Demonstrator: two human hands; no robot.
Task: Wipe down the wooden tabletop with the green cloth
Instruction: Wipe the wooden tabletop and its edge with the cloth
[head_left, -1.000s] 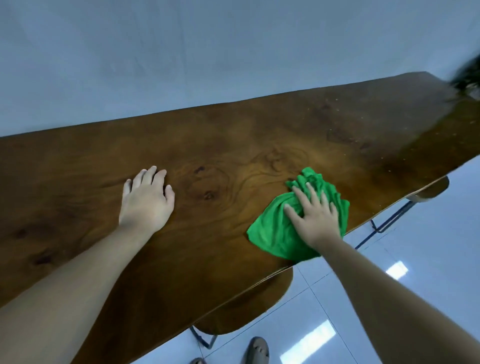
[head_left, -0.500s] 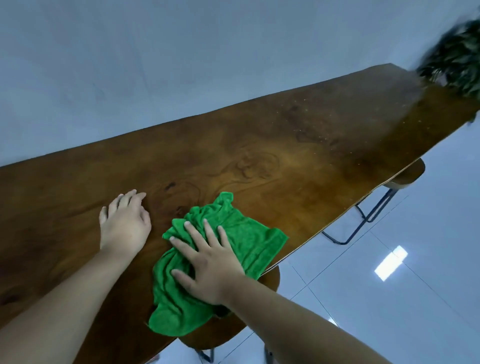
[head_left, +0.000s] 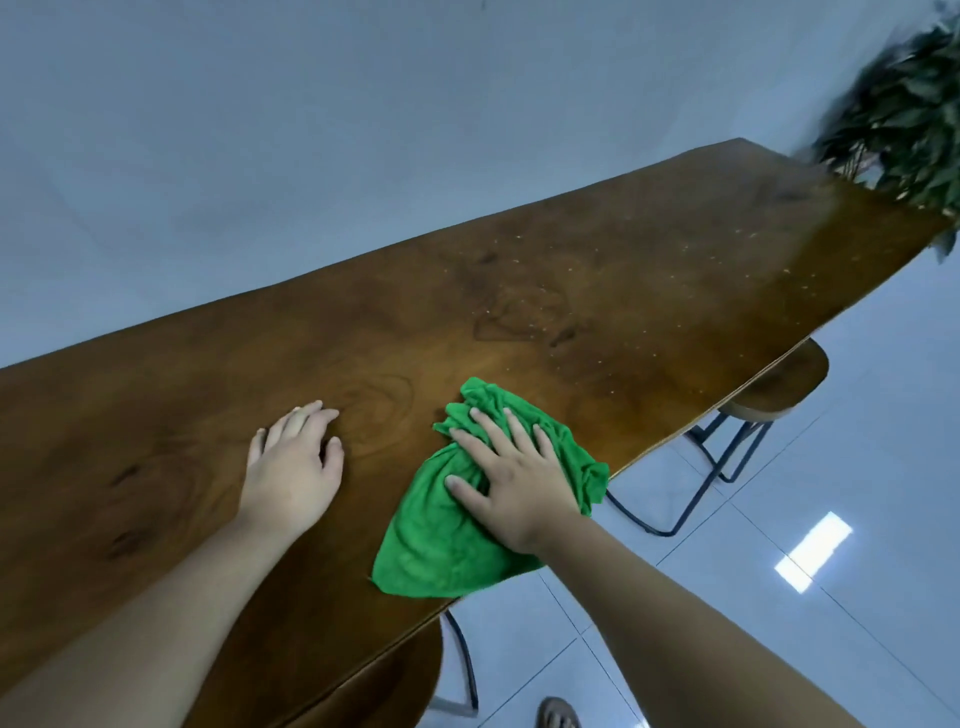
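A long dark wooden tabletop (head_left: 597, 291) runs from lower left to upper right against a pale wall. The crumpled green cloth (head_left: 441, 535) lies at the table's near edge, its lower corner reaching that edge. My right hand (head_left: 511, 478) presses flat on the cloth with fingers spread. To the left of the cloth, my left hand (head_left: 293, 467) rests palm down on the bare wood, holding nothing. Pale specks dot the wood to the right of the cloth.
A leafy green plant (head_left: 904, 109) stands at the table's far right end. Two wooden stools with black metal legs sit under the near edge, one (head_left: 774, 395) at right, one (head_left: 395, 680) below the cloth. The floor is glossy white tile (head_left: 831, 519). A sandalled foot (head_left: 558, 714) shows at the bottom.
My right hand swept the cloth left along the near edge, then back right a little, away from my left hand. The view has shifted right, showing more of the plant.
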